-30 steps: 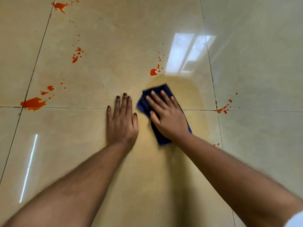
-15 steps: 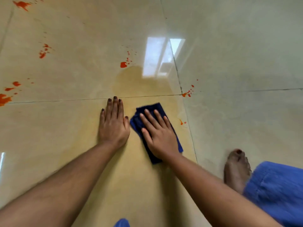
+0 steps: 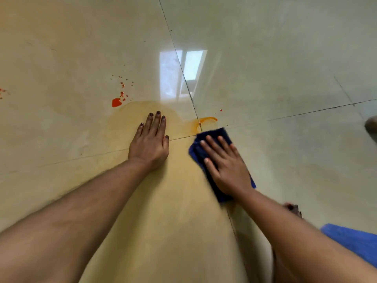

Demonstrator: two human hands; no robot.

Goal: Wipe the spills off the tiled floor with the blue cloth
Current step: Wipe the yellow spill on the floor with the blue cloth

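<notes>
Head view looks down along two bare forearms reaching forward over the tiled floor (image 3: 275,64). The left hand (image 3: 150,142) lies flat, palm down, fingers straight and close together, thumb set slightly apart, resting across a grout line on a pale orange smeared patch. The right hand (image 3: 225,164) presses flat on the blue cloth (image 3: 199,152), fingers straight and slightly spread, pointing forward and a little to the left; it curls round nothing. That cloth lies crumpled on the floor just right of the left hand, its far edge beside the crossing of the grout lines and touching an orange smear (image 3: 206,120) that arcs just beyond it. A red blot (image 3: 116,102) with small splashes above it sits ahead and left of the left hand, apart from the fingertips. More red specks show at the far left edge. A bare foot (image 3: 293,208) and blue fabric (image 3: 353,242) show at lower right.
</notes>
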